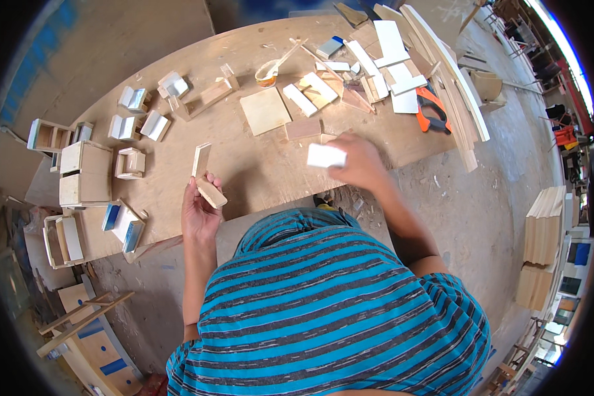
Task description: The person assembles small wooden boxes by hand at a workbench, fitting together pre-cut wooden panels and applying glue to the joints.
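My left hand (200, 214) is closed on a small L-shaped wooden assembly (211, 193) near the table's front edge. One flat arm of it stands up away from me and the other slants toward my right. In my right hand (360, 162) I grip a small white board (327, 156) above the table, to the right of the assembly; the hand is slightly blurred. Just beyond the white board lies a flat brown wood block (303, 129). A square plywood piece (265, 111) rests farther back, between the two hands.
Several small wooden box frames (131, 163) stand at the left beside a larger wooden box (86, 173). An orange-handled saw (434, 113), white offcuts (391, 43) and long strips (442, 72) lie at the right. A small bowl (266, 74) with a stick sits at the back.
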Demonstrator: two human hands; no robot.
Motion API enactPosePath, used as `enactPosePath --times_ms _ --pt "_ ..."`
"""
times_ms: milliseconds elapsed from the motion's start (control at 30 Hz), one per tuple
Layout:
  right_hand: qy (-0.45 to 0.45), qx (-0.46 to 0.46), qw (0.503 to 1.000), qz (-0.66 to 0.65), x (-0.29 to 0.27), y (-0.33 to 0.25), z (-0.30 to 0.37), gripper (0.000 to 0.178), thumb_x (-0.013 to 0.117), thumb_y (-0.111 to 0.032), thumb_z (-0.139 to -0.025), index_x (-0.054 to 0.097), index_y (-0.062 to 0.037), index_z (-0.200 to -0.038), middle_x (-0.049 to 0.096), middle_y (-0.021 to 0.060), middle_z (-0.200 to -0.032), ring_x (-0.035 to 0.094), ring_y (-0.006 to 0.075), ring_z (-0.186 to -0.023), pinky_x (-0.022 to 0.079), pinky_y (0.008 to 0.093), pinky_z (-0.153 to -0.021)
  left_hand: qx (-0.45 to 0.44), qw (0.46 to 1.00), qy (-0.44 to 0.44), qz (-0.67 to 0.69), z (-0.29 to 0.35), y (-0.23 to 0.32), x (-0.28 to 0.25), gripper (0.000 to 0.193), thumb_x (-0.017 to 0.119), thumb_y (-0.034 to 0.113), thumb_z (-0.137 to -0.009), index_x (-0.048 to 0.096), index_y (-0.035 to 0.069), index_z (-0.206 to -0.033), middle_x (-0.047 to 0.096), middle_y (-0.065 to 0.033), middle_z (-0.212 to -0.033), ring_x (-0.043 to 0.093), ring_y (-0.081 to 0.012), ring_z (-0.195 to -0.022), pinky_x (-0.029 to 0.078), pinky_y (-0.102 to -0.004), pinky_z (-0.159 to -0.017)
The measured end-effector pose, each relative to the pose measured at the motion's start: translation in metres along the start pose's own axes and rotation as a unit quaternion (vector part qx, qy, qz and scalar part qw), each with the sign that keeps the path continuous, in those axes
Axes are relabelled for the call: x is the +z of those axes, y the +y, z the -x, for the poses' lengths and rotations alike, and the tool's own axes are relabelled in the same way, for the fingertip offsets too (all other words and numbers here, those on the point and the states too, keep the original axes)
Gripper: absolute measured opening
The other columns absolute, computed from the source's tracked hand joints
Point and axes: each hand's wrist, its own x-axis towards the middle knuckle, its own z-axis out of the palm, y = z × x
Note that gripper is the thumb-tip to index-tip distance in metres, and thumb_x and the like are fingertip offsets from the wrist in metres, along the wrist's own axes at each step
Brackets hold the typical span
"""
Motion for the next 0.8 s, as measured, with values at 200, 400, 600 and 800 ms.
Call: enactPosePath --times_ms 200,400,600,800 --pt "0.08 0.176 0.978 0.083 -0.037 0.071 -0.004 0.047 0.07 -0.025 -0.064 0.068 -0.0087 -0.108 0.064 0.0123 -0.105 0.061 0.0318 -0.098 0.049 0.0413 -0.084 0.005 0.999 -0.004 0.037 -0.001 -0.013 0.006 0.034 0.055 0.023 -0.096 0.054 -0.005 -0.114 0.063 -0.0159 -0.1 0.064 -0.0265 -0.099 0.058 -0.034 -0.088" --pt "0.052 0.065 0.994 0.073 -0.044 0.1 -0.006 0.046 0.07 -0.025 -0.068 0.066 -0.0078 -0.11 0.063 0.0125 -0.108 0.06 0.0314 -0.102 0.049 0.0408 -0.086 0.011 1.0 0.023 0.012 -0.012 -0.039 0.024 0.033 0.054 0.025 -0.097 0.054 -0.004 -0.113 0.063 -0.0139 -0.1 0.065 -0.0248 -0.095 0.058 -0.0324 -0.085" --pt "0.108 0.091 0.984 0.108 -0.042 0.103 -0.05 0.035 0.072 -0.02 -0.075 0.066 -0.006 -0.107 0.061 0.0113 -0.097 0.062 0.0319 -0.091 0.05 0.0419 -0.077 0.012 0.999 0.041 -0.012 -0.022 -0.061 0.046 0.033 0.055 0.027 -0.096 0.055 -0.002 -0.112 0.063 -0.0119 -0.1 0.065 -0.023 -0.094 0.058 -0.0317 -0.084" --pt "0.077 0.067 0.987 0.128 -0.035 0.104 -0.059 0.03 0.071 -0.02 -0.077 0.067 -0.0097 -0.104 0.063 0.0131 -0.094 0.063 0.0321 -0.085 0.051 0.042 -0.072 0.027 0.998 0.051 -0.021 -0.03 -0.078 0.073 0.033 0.057 0.025 -0.095 0.055 -0.003 -0.113 0.064 -0.0124 -0.1 0.065 -0.0238 -0.094 0.058 -0.0316 -0.086"
